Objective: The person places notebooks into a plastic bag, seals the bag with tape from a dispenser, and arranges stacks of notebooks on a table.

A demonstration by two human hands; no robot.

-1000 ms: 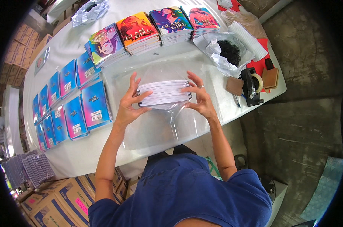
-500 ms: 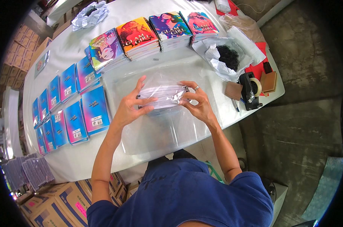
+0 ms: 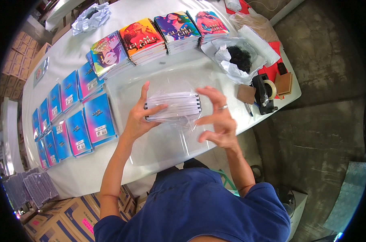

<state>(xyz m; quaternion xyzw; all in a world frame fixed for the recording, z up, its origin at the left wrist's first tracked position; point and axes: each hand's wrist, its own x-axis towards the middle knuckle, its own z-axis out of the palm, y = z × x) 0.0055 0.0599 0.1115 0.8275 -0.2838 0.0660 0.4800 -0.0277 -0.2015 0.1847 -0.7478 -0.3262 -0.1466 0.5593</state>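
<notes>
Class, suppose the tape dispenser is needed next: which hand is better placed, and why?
Probably the right hand: its fingers are spread and it is nearer the tape dispenser, while the left hand holds the stack.

At the middle of the bench (image 3: pixel 80 177), a notebook bundle (image 3: pixel 173 105) sits between the left grip (image 3: pixel 138 117) and the right grip (image 3: pixel 219 125). Beyond it, 4 notebook stacks (image 3: pixel 142 38) line the far side. To the left, notebooks (image 3: pixel 79 131) lie in 2 rows. To the right lie wrapping paper (image 3: pixel 221 58), a tape dispenser (image 3: pixel 264 107) and a pen (image 3: pixel 248 109). Cartons (image 3: pixel 64 218) stand below the near left edge.
</notes>
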